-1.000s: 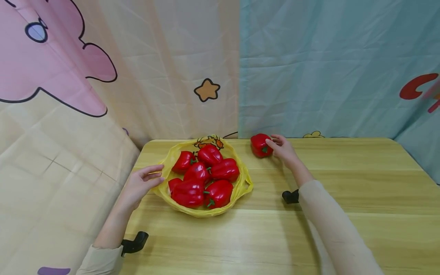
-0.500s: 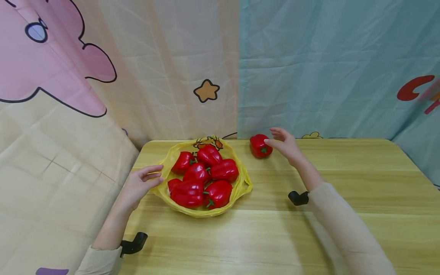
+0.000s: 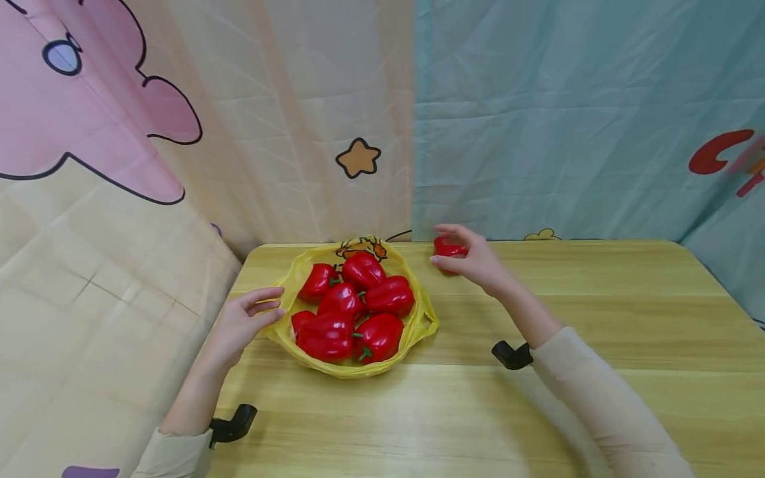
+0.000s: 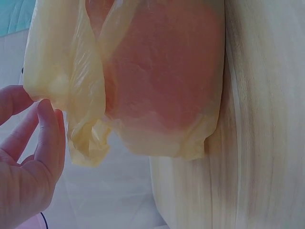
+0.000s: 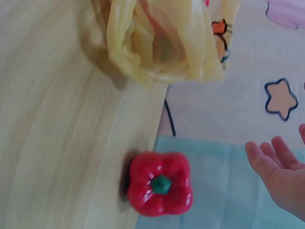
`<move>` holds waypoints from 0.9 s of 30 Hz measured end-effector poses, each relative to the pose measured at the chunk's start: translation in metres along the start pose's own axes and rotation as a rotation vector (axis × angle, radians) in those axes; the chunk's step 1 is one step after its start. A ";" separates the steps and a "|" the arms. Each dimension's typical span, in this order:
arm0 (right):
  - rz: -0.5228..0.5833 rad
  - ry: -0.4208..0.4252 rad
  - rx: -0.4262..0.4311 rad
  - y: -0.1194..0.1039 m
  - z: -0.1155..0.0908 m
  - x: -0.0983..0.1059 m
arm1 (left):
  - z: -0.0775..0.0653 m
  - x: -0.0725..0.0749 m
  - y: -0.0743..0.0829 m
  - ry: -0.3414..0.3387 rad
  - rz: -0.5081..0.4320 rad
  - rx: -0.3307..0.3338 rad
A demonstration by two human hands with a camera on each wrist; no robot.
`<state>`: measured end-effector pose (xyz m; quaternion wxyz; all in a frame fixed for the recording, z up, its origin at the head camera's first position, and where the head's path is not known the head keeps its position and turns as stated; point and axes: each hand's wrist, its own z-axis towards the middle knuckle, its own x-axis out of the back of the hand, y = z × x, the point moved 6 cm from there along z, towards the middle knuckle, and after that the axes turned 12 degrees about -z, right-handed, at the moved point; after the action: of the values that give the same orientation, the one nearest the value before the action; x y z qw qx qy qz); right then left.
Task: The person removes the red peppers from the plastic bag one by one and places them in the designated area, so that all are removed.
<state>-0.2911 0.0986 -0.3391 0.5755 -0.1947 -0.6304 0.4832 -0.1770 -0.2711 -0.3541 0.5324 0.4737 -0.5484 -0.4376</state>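
if the spread right grip (image 3: 475,261) bumps the lone glossy red pepper (image 5: 176,193), it could roll; the left grip (image 4: 31,176) pinches the yellow plastic bag (image 4: 88,90).

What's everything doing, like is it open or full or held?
Yellow bag: open at the top, on the table.
Peppers in the bag: heaped together, seven showing.
Lone pepper: outside the bag, not held.
Left hand: seems to pinch the bag's rim.
Right hand: open, empty, apart from the lone pepper.
Curtain: hanging.
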 end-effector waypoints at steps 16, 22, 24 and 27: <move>-0.006 -0.216 0.291 -0.055 -0.019 -0.063 | 0.001 -0.001 0.001 -0.007 -0.001 -0.002; 0.013 -0.318 0.335 -0.063 -0.023 -0.090 | 0.000 0.000 0.001 -0.006 0.007 -0.003; 0.016 -0.342 0.335 -0.065 -0.023 -0.097 | -0.001 0.000 0.001 -0.005 0.005 -0.001; 0.022 -0.369 0.347 -0.067 -0.024 -0.107 | -0.001 0.000 0.001 -0.004 0.005 -0.004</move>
<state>-0.2209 -0.0083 -0.3436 0.4703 -0.0082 -0.6302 0.6177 -0.1758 -0.2707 -0.3530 0.5332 0.4703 -0.5501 -0.4381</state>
